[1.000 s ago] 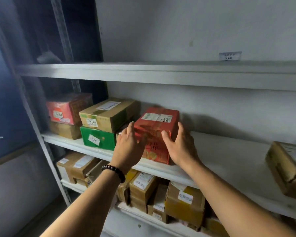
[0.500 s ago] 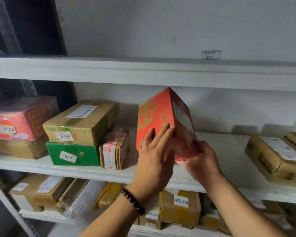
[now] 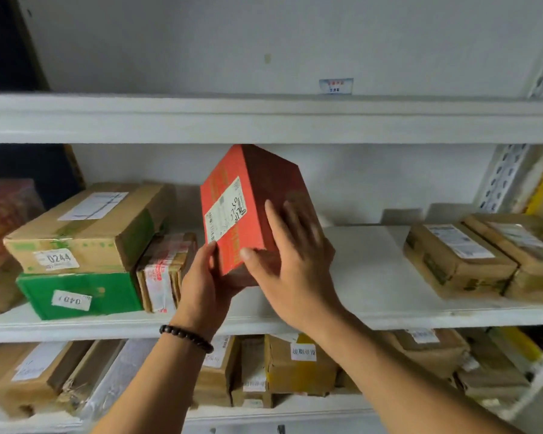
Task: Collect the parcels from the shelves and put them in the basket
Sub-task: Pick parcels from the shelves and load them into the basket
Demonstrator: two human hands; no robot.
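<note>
A taped carton (image 3: 166,270) stands on the shelf (image 3: 420,317) just left. My left hand (image 3: 204,286) grips the tilted, white-labelled red parcel (image 3: 264,183) at its bottom corner. My right hand (image 3: 295,270) lies flat against its side.

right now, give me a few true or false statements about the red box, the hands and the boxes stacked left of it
1. Both hands are on the red box. True: the left hand grips its lower corner and the right hand lies against its side.
2. The red box lies flat on the middle shelf. False: it is tilted and held up in the hands.
3. The green box sits on top of the box labelled 0244. False: the green box is underneath it.
4. A dark bead bracelet is on the left wrist. True.
</note>
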